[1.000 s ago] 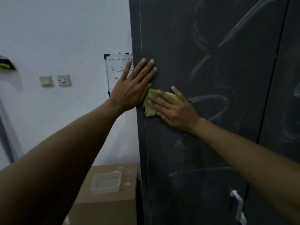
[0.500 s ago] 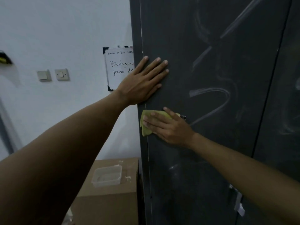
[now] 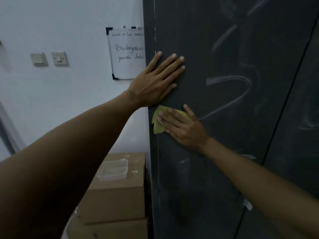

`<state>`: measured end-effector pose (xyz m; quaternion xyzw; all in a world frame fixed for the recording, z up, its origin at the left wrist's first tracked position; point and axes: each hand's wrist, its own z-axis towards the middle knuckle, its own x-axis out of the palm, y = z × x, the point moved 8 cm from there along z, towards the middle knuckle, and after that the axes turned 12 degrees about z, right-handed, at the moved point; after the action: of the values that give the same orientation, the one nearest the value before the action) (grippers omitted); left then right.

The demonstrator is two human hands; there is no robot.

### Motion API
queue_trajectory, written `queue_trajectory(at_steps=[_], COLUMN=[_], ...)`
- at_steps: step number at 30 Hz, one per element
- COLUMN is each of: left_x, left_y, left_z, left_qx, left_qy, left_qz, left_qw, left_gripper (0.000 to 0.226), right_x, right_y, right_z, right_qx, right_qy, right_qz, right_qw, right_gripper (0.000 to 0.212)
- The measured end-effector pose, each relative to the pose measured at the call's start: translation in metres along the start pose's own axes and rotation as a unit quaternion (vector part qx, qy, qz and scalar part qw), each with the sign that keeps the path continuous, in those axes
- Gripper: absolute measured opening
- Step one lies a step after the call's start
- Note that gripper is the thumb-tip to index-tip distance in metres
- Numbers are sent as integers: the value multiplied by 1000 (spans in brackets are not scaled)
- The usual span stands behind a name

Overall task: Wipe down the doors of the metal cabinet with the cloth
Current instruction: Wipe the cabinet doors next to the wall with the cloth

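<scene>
The cloth (image 3: 158, 125), yellow-green and bunched, is pressed against the left door (image 3: 189, 187) of the metal cabinet (image 3: 149, 23), near that door's left edge and just below the left hand (image 3: 155, 83). It is mostly covered by the right hand (image 3: 185, 129), whose fingers are laid straight over it. Nothing is pinched or curled round, so the cloth is held by pressure alone, which is judged to suit a broad wiping stroke. The left hand is spread flat and empty on the same door, fingers straight, its heel over the cabinet's corner; it is probably set there to brace the body against the push. Pale curved smears (image 3: 231, 80) are seen to the right of both hands, so that part is judged not yet wiped clean.

Much is cut off. The top and bottom of the doors are out of frame, and only a strip of the right door (image 3: 303, 126) is shown. The pale handle (image 3: 247, 205) is half hidden behind the right forearm. The handwritten notice (image 3: 126, 54) on the wall is cut by the cabinet's edge, so its words cannot be read whole. How much cloth lies under the palm cannot be told.
</scene>
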<state>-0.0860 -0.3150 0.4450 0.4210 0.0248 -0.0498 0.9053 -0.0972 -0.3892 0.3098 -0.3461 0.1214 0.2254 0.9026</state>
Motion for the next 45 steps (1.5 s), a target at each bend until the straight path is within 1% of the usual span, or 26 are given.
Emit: queue_trajectory(at_steps=[2,3,4,6,9,10,11,14,16,18,21,22,23,26,28,30,33,34,35,36,38,39,40,42,45], left_x=[1,1,2,4,5,4,4,5,4,3,3,2,2,4,7,7,8,9,10,11,12,12,11,10,11], left_y=[-5,-8,-12,-20,-27,-30,-32,-37,-42,-48,-59,-63,-66,-79,-87,-95,-101,-102,-102,-102,-103,-103,-104,-108,-117], left_z=[-3,-6,-8,-14,-21,-23,-24,-29,-32,-37,-46,-49,-50,-58,-64,-71,-74,-75,-75,-74,-75,-75,-76,-78,-83], left_qx=[-9,-12,-12,-11,-17,-20,-23,-31,-33,-35,-35,-34,-34,-36,-33,-33,-42,-45,-48,-51,-55,-57,-59,-58,-50], left_qy=[-3,-3,-4,-2,1,-2,-4,7,10,11,15,17,21,44,61,63,65,70,75,79,81,78,76,73,79], left_qz=[4,8,9,7,5,9,12,-3,-8,-5,-1,-2,-6,-21,-27,-26,-30,-31,-32,-36,-38,-37,-37,-37,-40], left_qw=[1000,1000,1000,1000,1000,1000,1000,999,999,999,999,999,999,998,997,997,997,996,996,995,995,995,995,995,995], left_gripper=[51,51,51,51,51,51,51,52,52,52,52,52,52,53,54,54,54,55,55,56,56,56,55,55,55], right_x=[-2,-1,3,10,16,15,15,13,18,25,32,30,29,29,35,42,51,52,52,52,48,48,51,57,60], right_y=[-7,-5,1,17,32,32,29,24,31,44,57,57,55,54,62,73,89,91,90,87,79,79,83,95,109], right_z=[-1,-3,-8,-19,-36,-39,-39,-39,-45,-58,-78,-80,-79,-78,-87,-100,-121,-124,-124,-121,-116,-116,-120,-130,-139], right_qx=[82,106,111,67,-35,-44,-33,62,77,33,-68,-75,-64,7,15,-29,-130,-141,-129,-98,-8,19,23,-10,-33], right_qy=[-32,-41,-44,-31,25,34,33,-3,-9,18,88,92,85,61,63,95,168,178,175,160,126,121,128,158,190], right_qz=[-4,2,12,22,16,16,17,16,29,41,41,29,19,22,33,47,33,26,20,18,26,34,47,71,80], right_qw=[996,994,993,997,999,998,999,998,997,998,993,992,994,998,997,994,977,974,976,982,992,992,990,985,978], right_gripper=[49,49,49,48,48,48,48,48,47,46,47,47,47,49,52,57,60,62,63,64,63,60,57,52,50])
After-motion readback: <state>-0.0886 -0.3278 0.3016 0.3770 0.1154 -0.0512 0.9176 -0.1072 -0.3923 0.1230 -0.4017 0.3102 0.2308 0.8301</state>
